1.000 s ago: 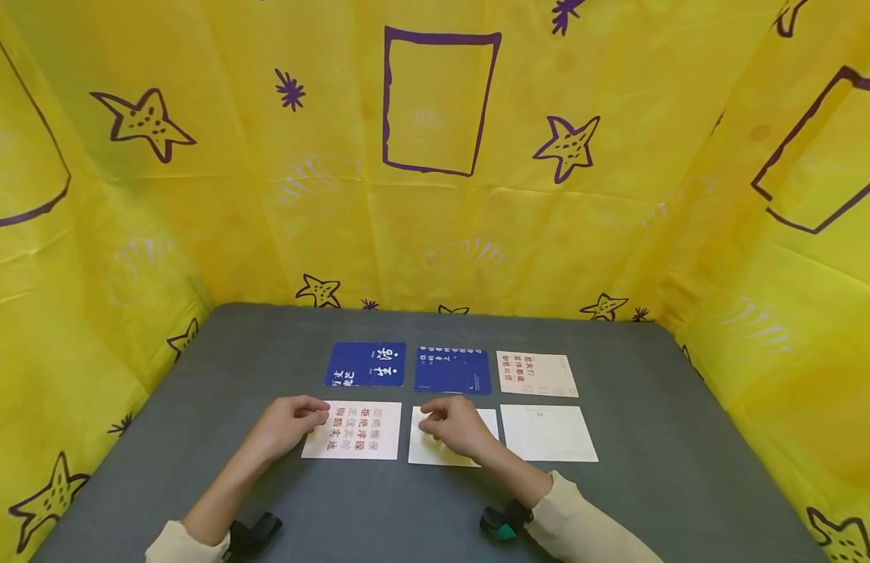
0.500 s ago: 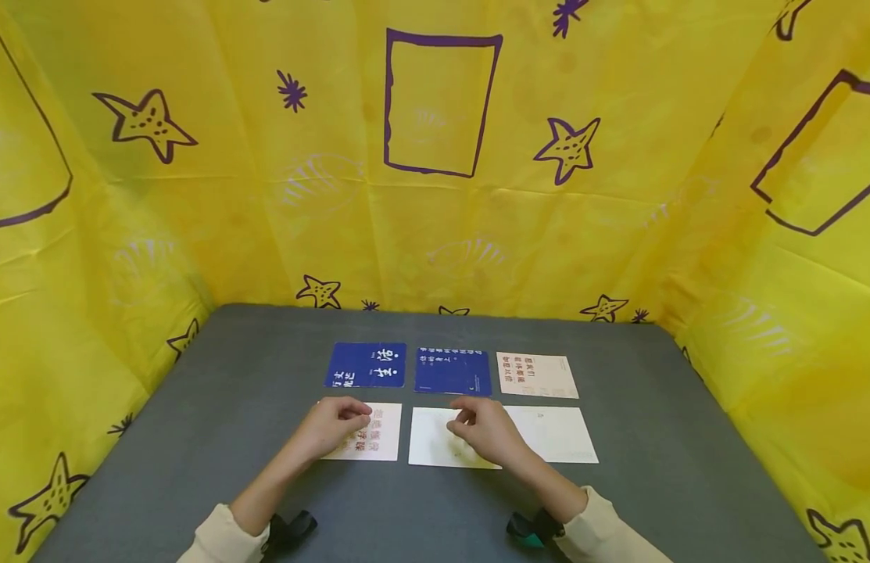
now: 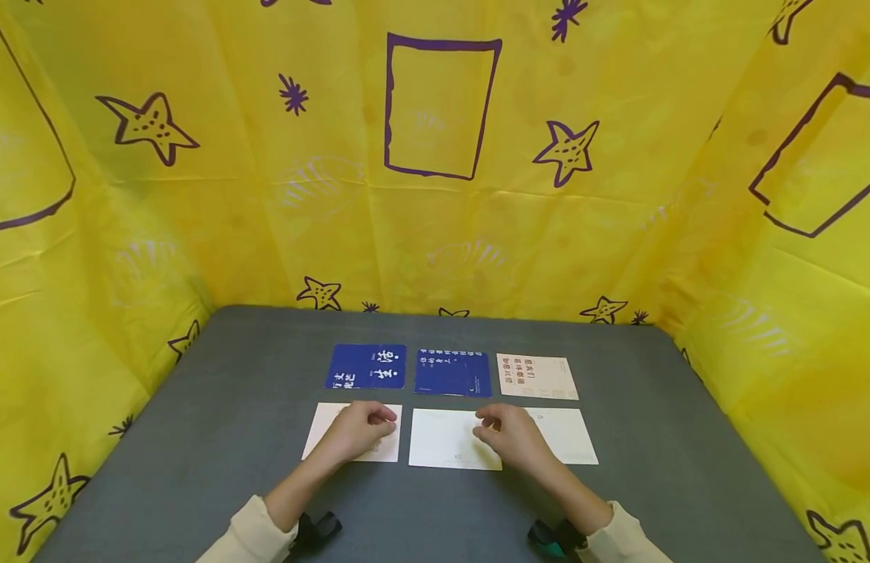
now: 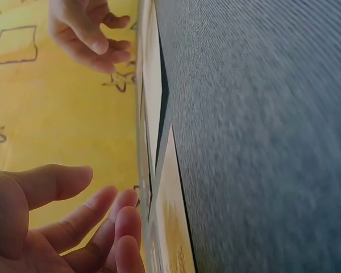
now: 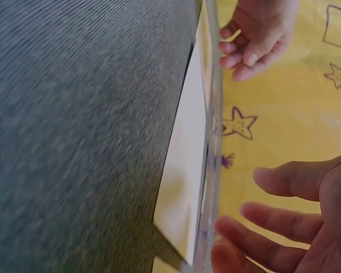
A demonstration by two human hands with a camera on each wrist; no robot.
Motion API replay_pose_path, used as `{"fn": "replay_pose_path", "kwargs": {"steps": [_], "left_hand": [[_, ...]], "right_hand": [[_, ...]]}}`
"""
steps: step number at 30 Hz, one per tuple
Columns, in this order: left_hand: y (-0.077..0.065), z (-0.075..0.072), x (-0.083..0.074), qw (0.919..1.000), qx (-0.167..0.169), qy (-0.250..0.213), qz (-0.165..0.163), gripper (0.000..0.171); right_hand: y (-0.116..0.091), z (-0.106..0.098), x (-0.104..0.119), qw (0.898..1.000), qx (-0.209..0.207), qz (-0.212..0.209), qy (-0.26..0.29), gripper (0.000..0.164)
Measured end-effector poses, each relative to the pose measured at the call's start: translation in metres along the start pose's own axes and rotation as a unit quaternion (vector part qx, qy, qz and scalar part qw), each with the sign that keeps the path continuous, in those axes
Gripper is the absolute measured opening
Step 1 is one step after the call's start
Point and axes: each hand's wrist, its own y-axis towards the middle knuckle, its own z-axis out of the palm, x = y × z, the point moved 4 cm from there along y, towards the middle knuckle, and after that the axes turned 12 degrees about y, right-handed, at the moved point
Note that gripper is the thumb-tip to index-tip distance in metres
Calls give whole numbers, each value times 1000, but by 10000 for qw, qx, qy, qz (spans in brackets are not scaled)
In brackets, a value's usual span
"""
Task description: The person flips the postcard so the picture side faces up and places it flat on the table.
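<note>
My left hand [image 3: 360,430] hovers over the printed whitish card [image 3: 324,422] at the front left, hiding most of its red lettering. Its fingers are loosely bent, with a gap to the thumb and nothing held, as the left wrist view shows. Over the gap between the front middle white card [image 3: 438,447] and the front right white card [image 3: 571,439] is my right hand [image 3: 515,436]. Its thumb and fingers are apart and hold nothing in the right wrist view. Both hands look raised above the cards.
Behind lie a blue card [image 3: 366,366], another blue card [image 3: 452,377] and a cream card [image 3: 547,377] with red lettering. The dark grey table [image 3: 216,407] bears them all. A yellow patterned cloth [image 3: 435,227] encloses the back and sides.
Both hands have moved to the right. The left went from its card's left edge to over that card; the right uncovered most of the middle white card. The cards stayed in place.
</note>
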Motion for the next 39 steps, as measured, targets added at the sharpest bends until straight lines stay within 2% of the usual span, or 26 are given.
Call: {"fn": "replay_pose_path", "kwargs": {"steps": [12, 21, 31, 39], "left_hand": [[8, 14, -9, 9988, 85, 391, 265, 9], [7, 23, -12, 9978, 146, 597, 254, 10], [5, 27, -17, 9975, 224, 544, 383, 12], [3, 28, -19, 9978, 310, 413, 405, 15]], "right_hand": [[-8, -8, -19, 9988, -143, 395, -268, 19], [-11, -8, -18, 9981, -173, 379, -463, 22], [-14, -5, -14, 9982, -75, 322, -501, 22], [-15, -6, -16, 9987, -155, 358, -326, 21]]}}
